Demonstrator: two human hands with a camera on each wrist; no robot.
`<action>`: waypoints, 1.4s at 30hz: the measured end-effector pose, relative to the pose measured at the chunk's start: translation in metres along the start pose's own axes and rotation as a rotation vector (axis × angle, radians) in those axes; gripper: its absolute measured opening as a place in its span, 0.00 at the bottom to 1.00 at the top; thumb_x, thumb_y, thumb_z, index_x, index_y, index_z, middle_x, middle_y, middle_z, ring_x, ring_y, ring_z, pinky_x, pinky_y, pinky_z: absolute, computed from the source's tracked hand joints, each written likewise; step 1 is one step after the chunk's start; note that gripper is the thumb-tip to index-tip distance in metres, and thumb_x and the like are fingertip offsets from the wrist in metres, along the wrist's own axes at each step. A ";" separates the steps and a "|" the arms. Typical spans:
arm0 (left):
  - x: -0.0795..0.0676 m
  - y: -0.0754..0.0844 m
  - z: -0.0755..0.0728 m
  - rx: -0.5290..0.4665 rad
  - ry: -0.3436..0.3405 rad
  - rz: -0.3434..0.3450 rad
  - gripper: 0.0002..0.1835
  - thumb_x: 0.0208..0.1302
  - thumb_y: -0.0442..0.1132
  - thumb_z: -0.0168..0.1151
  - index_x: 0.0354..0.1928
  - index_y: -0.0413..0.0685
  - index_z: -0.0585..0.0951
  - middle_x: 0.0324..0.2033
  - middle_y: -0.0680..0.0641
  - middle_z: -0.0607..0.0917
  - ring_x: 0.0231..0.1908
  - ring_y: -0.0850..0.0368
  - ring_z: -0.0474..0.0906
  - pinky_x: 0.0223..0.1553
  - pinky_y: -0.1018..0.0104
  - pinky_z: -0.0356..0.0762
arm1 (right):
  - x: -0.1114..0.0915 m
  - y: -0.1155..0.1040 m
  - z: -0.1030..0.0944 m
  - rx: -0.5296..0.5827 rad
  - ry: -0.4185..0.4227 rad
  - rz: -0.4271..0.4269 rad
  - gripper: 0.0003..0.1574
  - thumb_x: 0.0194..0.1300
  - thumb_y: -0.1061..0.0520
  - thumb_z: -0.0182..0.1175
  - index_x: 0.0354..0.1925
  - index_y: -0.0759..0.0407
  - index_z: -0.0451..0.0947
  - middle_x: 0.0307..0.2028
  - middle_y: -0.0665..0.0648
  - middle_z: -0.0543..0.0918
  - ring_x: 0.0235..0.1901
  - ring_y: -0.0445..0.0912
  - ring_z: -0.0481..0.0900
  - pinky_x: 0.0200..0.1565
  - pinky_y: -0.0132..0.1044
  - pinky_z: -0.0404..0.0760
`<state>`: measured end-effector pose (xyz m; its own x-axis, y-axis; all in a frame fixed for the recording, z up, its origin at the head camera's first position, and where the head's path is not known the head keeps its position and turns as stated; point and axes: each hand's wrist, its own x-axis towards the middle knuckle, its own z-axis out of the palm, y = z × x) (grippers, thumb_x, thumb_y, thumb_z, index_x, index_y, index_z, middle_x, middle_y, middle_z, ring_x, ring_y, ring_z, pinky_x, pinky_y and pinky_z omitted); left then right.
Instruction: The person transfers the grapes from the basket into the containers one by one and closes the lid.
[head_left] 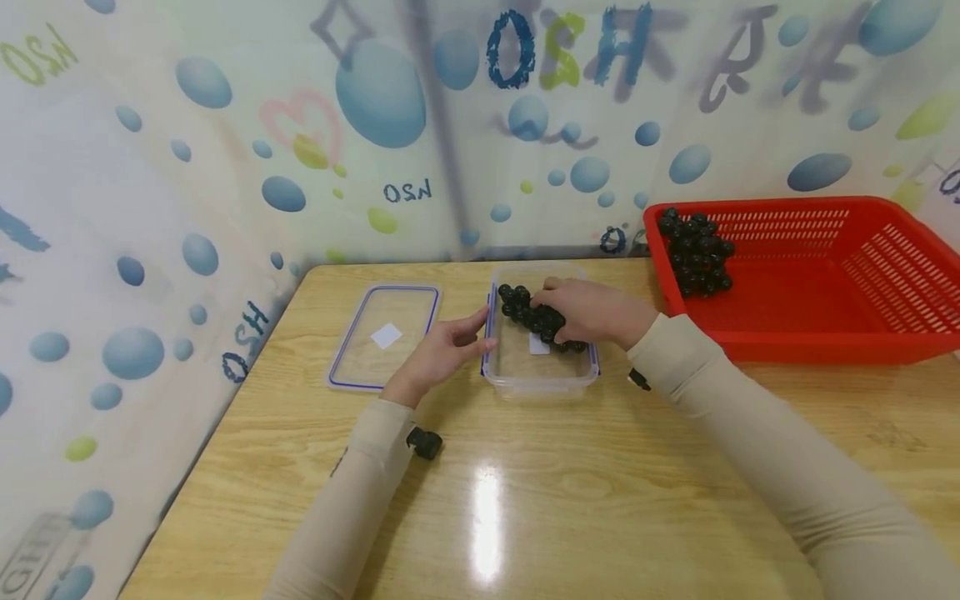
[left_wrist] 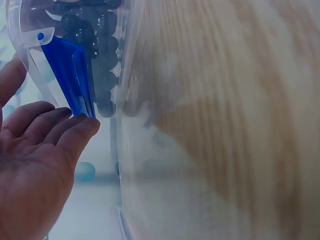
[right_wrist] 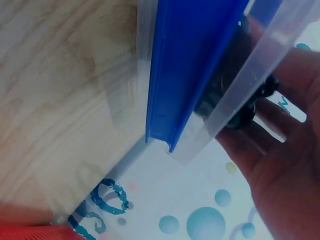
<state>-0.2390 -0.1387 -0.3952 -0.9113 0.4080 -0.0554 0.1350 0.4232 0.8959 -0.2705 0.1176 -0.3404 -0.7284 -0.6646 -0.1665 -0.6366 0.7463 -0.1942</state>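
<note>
A clear plastic food container (head_left: 542,385) with blue side clips stands uncovered on the table. Inside it lies a bunch of dark grapes (head_left: 517,305), running from the back left corner towards the right wall. My right hand (head_left: 588,310) reaches over the right wall and grips the bunch with curled fingers; the right wrist view shows the grapes (right_wrist: 242,117) against the fingers, partly hidden by the wall. My left hand (head_left: 446,350) is at the container's left side. Its extended fingers touch the blue clip (left_wrist: 72,72) in the left wrist view.
A clear lid (head_left: 352,358) with a blue seal lies flat to the left of the container. At the right stands a red plastic basket (head_left: 810,346), with another bunch of dark grapes (head_left: 693,254) at its left end. A patterned wall covering (head_left: 480,175) rises behind the table.
</note>
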 end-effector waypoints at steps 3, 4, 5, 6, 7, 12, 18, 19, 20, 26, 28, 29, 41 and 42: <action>0.000 0.000 -0.001 -0.007 -0.009 -0.008 0.35 0.69 0.48 0.63 0.74 0.52 0.63 0.71 0.52 0.63 0.66 0.43 0.65 0.63 0.58 0.67 | 0.001 -0.001 0.001 0.011 0.015 0.013 0.34 0.64 0.60 0.68 0.66 0.60 0.70 0.61 0.61 0.72 0.58 0.56 0.73 0.58 0.50 0.74; 0.000 0.000 -0.001 -0.008 -0.010 -0.012 0.35 0.69 0.48 0.63 0.74 0.52 0.63 0.71 0.53 0.63 0.66 0.43 0.65 0.63 0.58 0.67 | 0.002 -0.001 0.001 0.020 0.021 0.019 0.34 0.64 0.60 0.67 0.67 0.60 0.70 0.62 0.61 0.72 0.59 0.56 0.72 0.59 0.50 0.73; 0.000 0.000 -0.001 -0.006 -0.012 -0.013 0.35 0.69 0.49 0.63 0.74 0.53 0.63 0.71 0.53 0.62 0.66 0.44 0.64 0.63 0.58 0.67 | 0.002 -0.001 0.002 0.035 0.026 0.029 0.33 0.65 0.61 0.66 0.67 0.60 0.70 0.62 0.61 0.71 0.60 0.56 0.72 0.59 0.50 0.73; 0.000 0.000 -0.001 -0.004 -0.013 -0.015 0.35 0.69 0.49 0.63 0.74 0.53 0.63 0.71 0.54 0.62 0.66 0.44 0.64 0.63 0.58 0.67 | 0.003 -0.001 0.003 0.047 0.030 0.039 0.33 0.65 0.61 0.65 0.67 0.60 0.70 0.63 0.61 0.71 0.60 0.56 0.72 0.60 0.50 0.73; 0.000 0.000 -0.001 0.000 -0.015 -0.012 0.35 0.69 0.49 0.62 0.74 0.53 0.63 0.71 0.54 0.62 0.66 0.44 0.64 0.63 0.58 0.67 | 0.004 0.000 0.003 0.058 0.034 0.050 0.34 0.66 0.61 0.65 0.68 0.60 0.69 0.63 0.61 0.71 0.60 0.56 0.72 0.60 0.50 0.72; 0.001 0.000 -0.001 0.008 -0.021 0.000 0.35 0.69 0.49 0.62 0.74 0.52 0.62 0.71 0.53 0.62 0.66 0.43 0.64 0.63 0.58 0.66 | 0.005 0.001 0.006 0.097 0.030 0.090 0.36 0.66 0.61 0.65 0.70 0.59 0.66 0.66 0.63 0.68 0.61 0.58 0.71 0.60 0.51 0.72; -0.001 0.001 -0.001 -0.002 -0.012 0.014 0.35 0.69 0.47 0.62 0.74 0.51 0.62 0.71 0.50 0.62 0.66 0.41 0.65 0.63 0.56 0.67 | 0.002 0.004 0.008 0.116 0.044 0.076 0.37 0.65 0.61 0.65 0.70 0.60 0.66 0.66 0.65 0.67 0.60 0.58 0.71 0.60 0.52 0.72; -0.001 0.001 0.000 -0.002 -0.012 0.014 0.35 0.69 0.47 0.62 0.74 0.51 0.62 0.71 0.50 0.62 0.66 0.41 0.65 0.63 0.56 0.67 | 0.002 0.005 0.009 0.116 0.048 0.069 0.37 0.65 0.61 0.65 0.70 0.60 0.66 0.66 0.65 0.68 0.60 0.58 0.71 0.60 0.52 0.72; -0.001 0.001 0.000 -0.002 -0.017 0.015 0.35 0.69 0.47 0.62 0.74 0.51 0.62 0.71 0.50 0.62 0.66 0.41 0.64 0.63 0.56 0.67 | 0.001 0.006 0.010 0.114 0.050 0.064 0.37 0.65 0.61 0.66 0.69 0.61 0.67 0.65 0.65 0.68 0.61 0.58 0.71 0.60 0.52 0.72; -0.002 0.000 0.000 0.023 -0.019 0.008 0.36 0.69 0.49 0.62 0.75 0.50 0.61 0.72 0.51 0.62 0.66 0.42 0.64 0.63 0.56 0.67 | -0.005 0.009 0.009 0.127 0.067 0.042 0.37 0.65 0.57 0.67 0.69 0.61 0.68 0.64 0.64 0.70 0.61 0.56 0.71 0.61 0.51 0.71; -0.002 0.000 -0.001 0.030 -0.006 0.011 0.36 0.69 0.49 0.62 0.74 0.49 0.61 0.72 0.51 0.62 0.66 0.42 0.64 0.63 0.56 0.67 | -0.008 0.009 0.005 0.153 0.089 0.031 0.36 0.66 0.54 0.66 0.69 0.61 0.68 0.64 0.64 0.70 0.60 0.57 0.71 0.61 0.52 0.71; -0.002 0.001 -0.001 0.035 -0.001 0.012 0.36 0.70 0.48 0.62 0.74 0.49 0.61 0.72 0.52 0.62 0.66 0.42 0.65 0.63 0.56 0.67 | -0.010 0.010 0.002 0.167 0.102 0.030 0.36 0.68 0.52 0.65 0.69 0.61 0.67 0.65 0.64 0.69 0.61 0.58 0.70 0.61 0.53 0.70; -0.002 0.000 0.000 0.043 -0.009 0.010 0.35 0.70 0.48 0.62 0.74 0.51 0.61 0.71 0.51 0.62 0.66 0.42 0.65 0.64 0.56 0.66 | -0.071 0.060 -0.053 0.298 0.416 0.351 0.36 0.75 0.46 0.51 0.70 0.67 0.61 0.61 0.70 0.69 0.56 0.63 0.69 0.58 0.61 0.70; -0.002 0.000 0.000 0.040 -0.012 0.014 0.35 0.70 0.48 0.61 0.74 0.50 0.61 0.72 0.51 0.62 0.66 0.42 0.65 0.64 0.56 0.66 | -0.076 0.065 -0.056 0.310 0.399 0.401 0.37 0.75 0.47 0.50 0.70 0.69 0.59 0.60 0.71 0.68 0.54 0.63 0.68 0.56 0.62 0.71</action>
<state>-0.2369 -0.1397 -0.3950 -0.9046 0.4235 -0.0483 0.1634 0.4492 0.8784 -0.2707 0.2189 -0.2862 -0.9708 -0.2274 0.0766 -0.2362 0.8494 -0.4718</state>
